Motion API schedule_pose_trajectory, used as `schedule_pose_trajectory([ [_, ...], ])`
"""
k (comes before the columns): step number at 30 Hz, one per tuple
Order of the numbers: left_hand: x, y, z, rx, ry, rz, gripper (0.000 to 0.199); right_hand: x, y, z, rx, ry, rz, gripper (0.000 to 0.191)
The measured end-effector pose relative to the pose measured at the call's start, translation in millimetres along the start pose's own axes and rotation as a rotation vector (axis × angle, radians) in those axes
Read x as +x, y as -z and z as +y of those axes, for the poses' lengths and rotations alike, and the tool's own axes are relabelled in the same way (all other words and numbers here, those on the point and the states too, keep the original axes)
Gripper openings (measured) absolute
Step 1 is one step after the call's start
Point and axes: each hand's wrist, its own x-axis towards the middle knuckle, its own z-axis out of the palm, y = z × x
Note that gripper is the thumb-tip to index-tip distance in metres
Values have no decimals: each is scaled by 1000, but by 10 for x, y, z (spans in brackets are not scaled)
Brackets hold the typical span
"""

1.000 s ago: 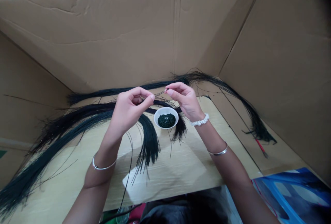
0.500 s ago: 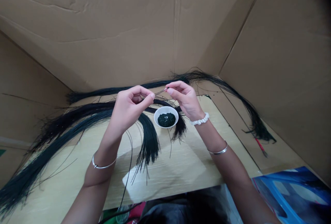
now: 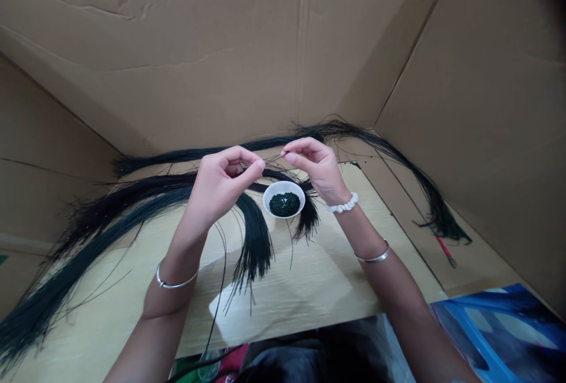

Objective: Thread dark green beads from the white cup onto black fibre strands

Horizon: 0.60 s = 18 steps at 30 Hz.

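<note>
My left hand (image 3: 221, 185) is raised over the table, thumb and forefinger pinched on a thin dark strand (image 3: 273, 158). The strand runs across the gap to my right hand (image 3: 322, 172), whose thumb and fingertips close on its other end. A tiny dark bit shows at the right fingertips, too small to name. Just below the hands stands a small white bowl (image 3: 266, 205) holding a heap of tiny dark green pieces (image 3: 284, 205). A bundle of dark green strands (image 3: 255, 241) passes beneath my left wrist, and a blacker bundle (image 3: 308, 218) lies behind the bowl.
Along the back cardboard wall (image 3: 198, 47) lies another long dark bundle (image 3: 190, 158), its end (image 3: 442, 221) drooping at the right. Near that end is a red-handled tool (image 3: 444, 249). A blue printed sheet (image 3: 504, 324) covers the lower right corner, beside the pale tabletop (image 3: 309, 306).
My right hand has shifted very slightly, with its fingers still pinched. My left hand holds its place, and the bowl and bundles look the same.
</note>
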Motion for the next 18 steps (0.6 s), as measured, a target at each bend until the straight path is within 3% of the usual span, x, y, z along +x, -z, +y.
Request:
schedule_pose_trajectory([
  [11,4,11,36,-3,29,-47,10,27,19,61,17,161,-48,9],
  [18,16,51,49,-32,70,-107,11,4,58,17,-127,224,-37,8],
])
